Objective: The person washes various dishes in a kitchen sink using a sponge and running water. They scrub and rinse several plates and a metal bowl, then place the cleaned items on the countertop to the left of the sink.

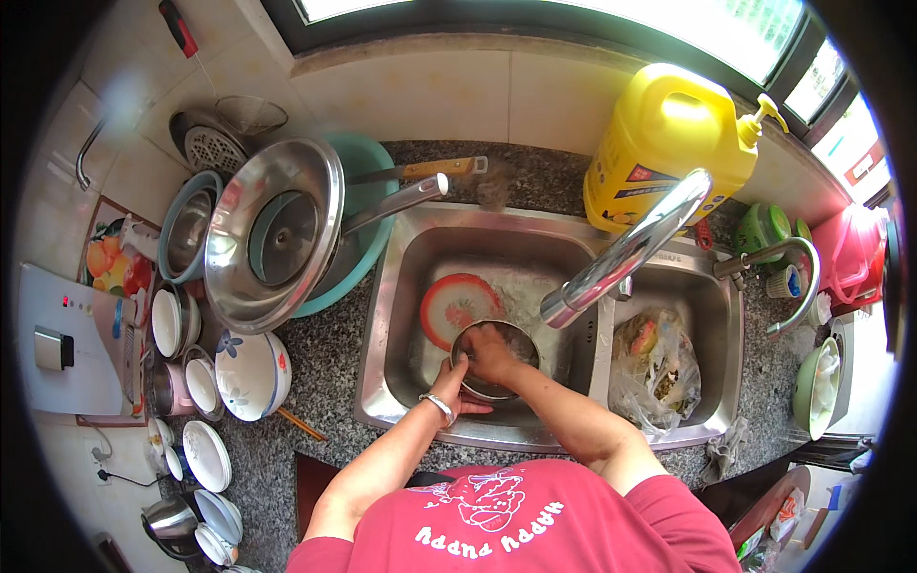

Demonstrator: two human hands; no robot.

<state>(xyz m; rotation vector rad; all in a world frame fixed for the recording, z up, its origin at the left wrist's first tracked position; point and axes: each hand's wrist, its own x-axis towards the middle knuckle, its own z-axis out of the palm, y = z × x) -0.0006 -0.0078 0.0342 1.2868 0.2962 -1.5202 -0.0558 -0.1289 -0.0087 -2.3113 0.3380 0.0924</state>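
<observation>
In the larger left basin of a stainless steel double sink (372, 358), I have a round metal bowl (526, 344) tilted low over the bottom. My left hand (451, 387) holds it at its left and near side, thumb by the rim and fingers below; a silver bracelet (438, 407) circles that wrist. My right hand (491, 356) reaches into the bowl with its fingers bent against the inner wall. Whether it grips a cloth is hidden. A red-rimmed plate (448, 311) lies just beyond the bowl, partly covered by it.
The chrome faucet (623, 251) leans over the sink divider. A clear plastic bag of scraps (655, 379) sits in the right basin. A yellow detergent jug (659, 143) stands behind. Leftward are a large steel basin (319, 186), a teal tub (376, 168) and a flowered bowl (251, 376).
</observation>
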